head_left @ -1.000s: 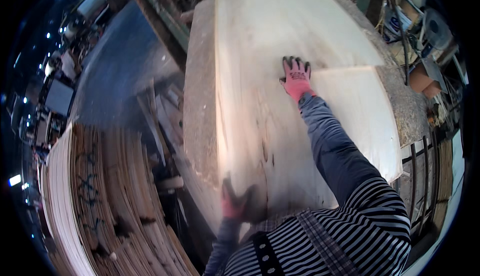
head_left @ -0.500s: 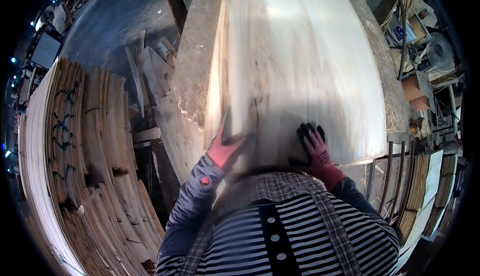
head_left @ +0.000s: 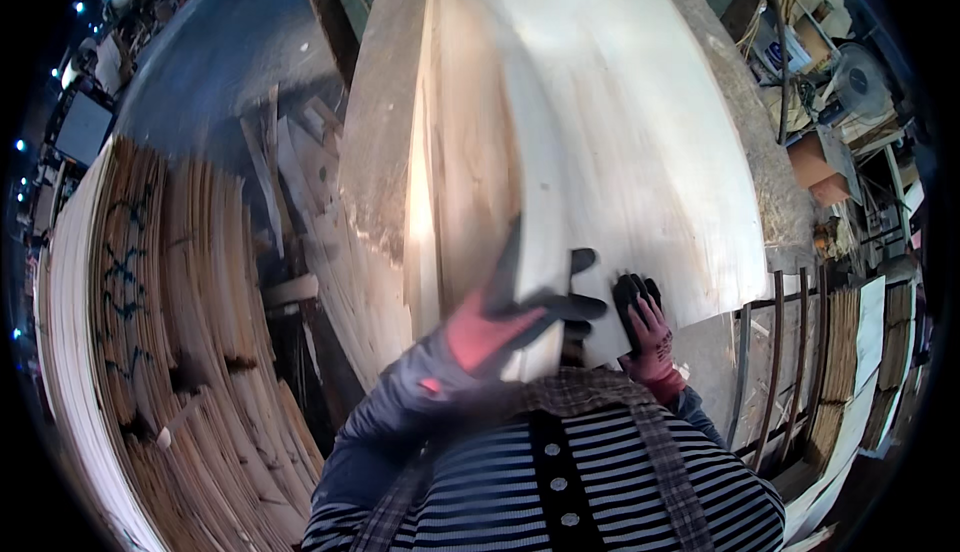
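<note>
Veneer sheet [head_left: 620, 122]: large, pale, thin wood panel, lying on top of a stack of like sheets [head_left: 440, 182] on a workbench. Its near edge is lifted at the corner where the hands meet it; the rest runs away from the grip, up and outward.

Left hand [head_left: 500, 327]: red glove with black fingers, blurred. Fingers closed over the sheet's near edge, thumb side under, fingertips [head_left: 580, 304] lying across the top face. Clamped on the sheet.

Right hand [head_left: 645, 327]: same kind of glove, just to the right of the left hand, fingers spread and curled over the same near edge. How firmly it pinches the edge cannot be told; it is in contact with the sheet.

Workbench [head_left: 770, 172]: rough grey surface showing to the right of and beyond the grip, under the stack.

Stacked veneer pile [head_left: 130, 332]: tall, wavy-edged, brown, well to the left of the left hand and below it, with dark scrawl on its face.

Loose offcuts [head_left: 290, 172]: wood strips between that pile and the stack, left of the grip.

Metal rack bars [head_left: 780, 352]: upright, just to the right of the right hand.

Fan [head_left: 862, 82]: far right and beyond the grip, among clutter.

Striped shirt [head_left: 560, 492]: directly below both hands.
</note>
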Available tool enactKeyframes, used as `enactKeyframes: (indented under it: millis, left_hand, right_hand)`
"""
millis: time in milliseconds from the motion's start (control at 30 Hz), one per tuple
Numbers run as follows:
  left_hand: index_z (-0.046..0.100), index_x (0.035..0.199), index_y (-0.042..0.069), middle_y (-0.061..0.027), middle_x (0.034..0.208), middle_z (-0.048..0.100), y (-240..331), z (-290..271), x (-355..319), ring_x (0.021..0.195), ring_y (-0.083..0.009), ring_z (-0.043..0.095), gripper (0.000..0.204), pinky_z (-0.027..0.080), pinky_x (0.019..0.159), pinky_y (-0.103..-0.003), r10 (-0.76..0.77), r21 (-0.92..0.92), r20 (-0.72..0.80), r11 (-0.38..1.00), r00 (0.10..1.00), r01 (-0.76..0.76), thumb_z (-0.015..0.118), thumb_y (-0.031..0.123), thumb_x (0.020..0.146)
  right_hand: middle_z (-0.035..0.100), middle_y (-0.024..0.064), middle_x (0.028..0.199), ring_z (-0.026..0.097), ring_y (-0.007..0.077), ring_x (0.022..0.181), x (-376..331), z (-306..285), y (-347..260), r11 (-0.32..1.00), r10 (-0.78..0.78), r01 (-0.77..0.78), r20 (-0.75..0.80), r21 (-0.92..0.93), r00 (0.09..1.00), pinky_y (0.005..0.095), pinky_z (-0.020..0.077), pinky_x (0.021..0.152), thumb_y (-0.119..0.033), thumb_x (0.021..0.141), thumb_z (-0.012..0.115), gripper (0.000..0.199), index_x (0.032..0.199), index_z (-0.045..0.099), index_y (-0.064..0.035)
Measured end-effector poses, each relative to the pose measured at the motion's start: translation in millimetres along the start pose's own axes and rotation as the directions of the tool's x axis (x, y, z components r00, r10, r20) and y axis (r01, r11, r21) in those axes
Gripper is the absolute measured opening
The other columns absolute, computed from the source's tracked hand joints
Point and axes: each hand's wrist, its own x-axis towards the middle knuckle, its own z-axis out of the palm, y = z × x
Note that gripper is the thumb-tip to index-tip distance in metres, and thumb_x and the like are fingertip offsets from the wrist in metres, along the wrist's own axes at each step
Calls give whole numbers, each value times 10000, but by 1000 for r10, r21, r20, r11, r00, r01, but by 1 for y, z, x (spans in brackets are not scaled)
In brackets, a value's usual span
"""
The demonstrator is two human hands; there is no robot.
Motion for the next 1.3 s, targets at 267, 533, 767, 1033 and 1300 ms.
enactKeyframes:
  millis: [267,533,767,1033,1300]
  left_hand:
    - [378,1181,-27,-189,1137,478,-34,-126,20,1053,-259,477,389,384,884,-347,571,987,-75,-75,818,143,410,134,829]
    - [281,1253,-9,-211,1233,369,-86,-81,-19,1115,-362,382,656,322,936,-379,294,931,-364,110,884,347,592,93,685]
    - [255,1274,10,-215,1243,346,-81,-64,-14,1108,-381,360,729,320,919,-403,280,885,-452,22,847,465,618,98,648]
    - [304,1268,67,-219,1034,506,-84,-101,-9,915,-354,500,700,408,790,-394,194,743,-669,159,717,650,640,241,680]
    - [365,1242,79,-228,1171,380,-77,-100,-3,1060,-338,413,710,351,910,-357,203,814,-580,108,789,571,681,227,624]
  right_hand:
    - [457,150,1177,435,326,1074,167,-31,-3,959,283,-283,-79,15,956,387,372,882,-266,723,588,562,1218,390,-89]
    - [456,141,1186,440,302,1074,322,24,76,971,237,-239,-177,7,955,384,371,877,-363,788,500,526,1218,379,-85]
    - [287,141,1308,254,289,1213,402,49,102,913,275,-327,-223,-245,935,480,150,997,-411,739,539,734,1312,206,-95]
    - [346,166,1261,283,300,1194,235,15,53,996,48,-58,-138,-72,989,446,160,1004,-370,743,566,675,1266,295,-39]
    - [303,204,1273,253,380,1190,64,10,24,970,233,-220,145,-98,962,458,164,1003,-377,645,654,756,1227,339,-10]
